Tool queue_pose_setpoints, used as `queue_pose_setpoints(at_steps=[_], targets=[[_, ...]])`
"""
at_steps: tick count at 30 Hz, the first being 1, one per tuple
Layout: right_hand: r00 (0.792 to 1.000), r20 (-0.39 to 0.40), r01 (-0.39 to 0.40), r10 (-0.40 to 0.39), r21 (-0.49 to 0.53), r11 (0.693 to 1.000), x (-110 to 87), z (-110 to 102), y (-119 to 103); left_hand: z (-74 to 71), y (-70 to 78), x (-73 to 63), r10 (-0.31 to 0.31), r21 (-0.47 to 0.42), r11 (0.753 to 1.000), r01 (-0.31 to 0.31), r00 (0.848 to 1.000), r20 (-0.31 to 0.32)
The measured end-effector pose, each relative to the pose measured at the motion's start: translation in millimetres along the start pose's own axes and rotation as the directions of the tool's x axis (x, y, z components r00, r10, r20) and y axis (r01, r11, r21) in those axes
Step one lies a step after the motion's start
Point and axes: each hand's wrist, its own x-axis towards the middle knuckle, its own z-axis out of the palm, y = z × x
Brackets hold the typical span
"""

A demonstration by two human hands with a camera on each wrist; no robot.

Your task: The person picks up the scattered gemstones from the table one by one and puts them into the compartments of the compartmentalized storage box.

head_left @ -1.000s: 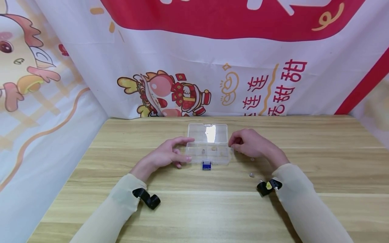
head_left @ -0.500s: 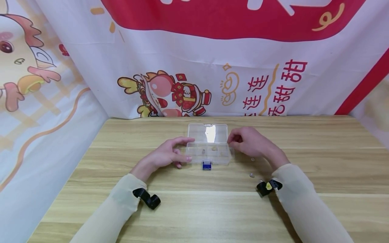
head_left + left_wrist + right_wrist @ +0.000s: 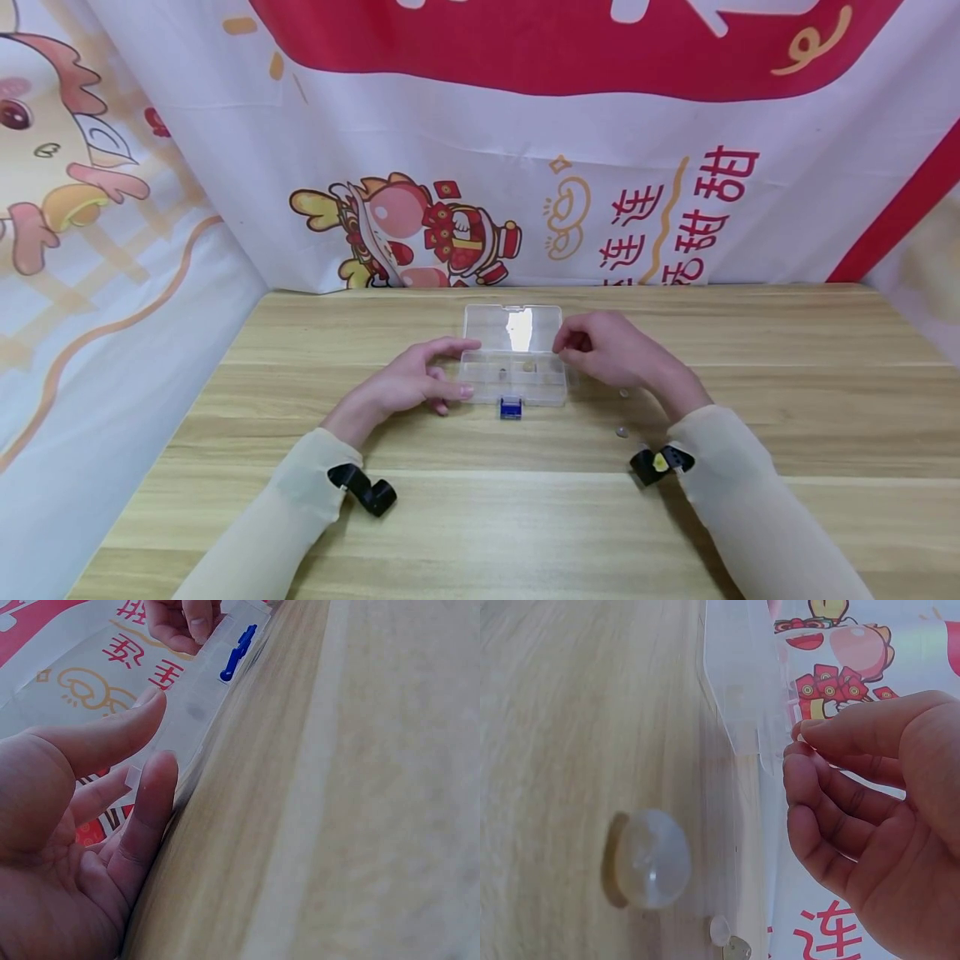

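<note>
A clear plastic compartment box (image 3: 487, 382) with a blue clasp (image 3: 511, 408) lies on the table, its lid (image 3: 491, 327) tipped back. Two small stones (image 3: 528, 367) sit in its far row. My left hand (image 3: 408, 381) holds the box's left end, thumb at the front and index finger at the back. Above the box's far right corner is my right hand (image 3: 611, 350). In the right wrist view, its thumb and index finger pinch a tiny pale stone (image 3: 799, 736), mostly hidden by the fingertips.
Loose clear stones (image 3: 622, 432) lie on the wooden table (image 3: 480, 533) right of the box, below my right hand; one clear stone (image 3: 654, 859) looms large in the right wrist view. A printed cloth (image 3: 450, 125) hangs behind the table's back edge.
My right hand has moved left and slightly away from me, from beside the box's right end to over its far right corner. The left hand and the box have stayed put.
</note>
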Motion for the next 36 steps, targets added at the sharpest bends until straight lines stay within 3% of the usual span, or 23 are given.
queue_pose_setpoints(at_steps=[11, 36], targets=[[0.999, 0.012, 0.047, -0.048, 0.017, 0.999, 0.4, 5, -10, -0.1, 0.1, 0.2, 0.003, -0.005, 1.000, -0.003, 1.000, 0.004], [0.997, 0.061, 0.046, -0.048, 0.034, 0.998, -1.1, 11, -24, 0.0, 0.8, -0.6, -0.005, -0.002, 1.000, 0.005, 1.000, 0.005]])
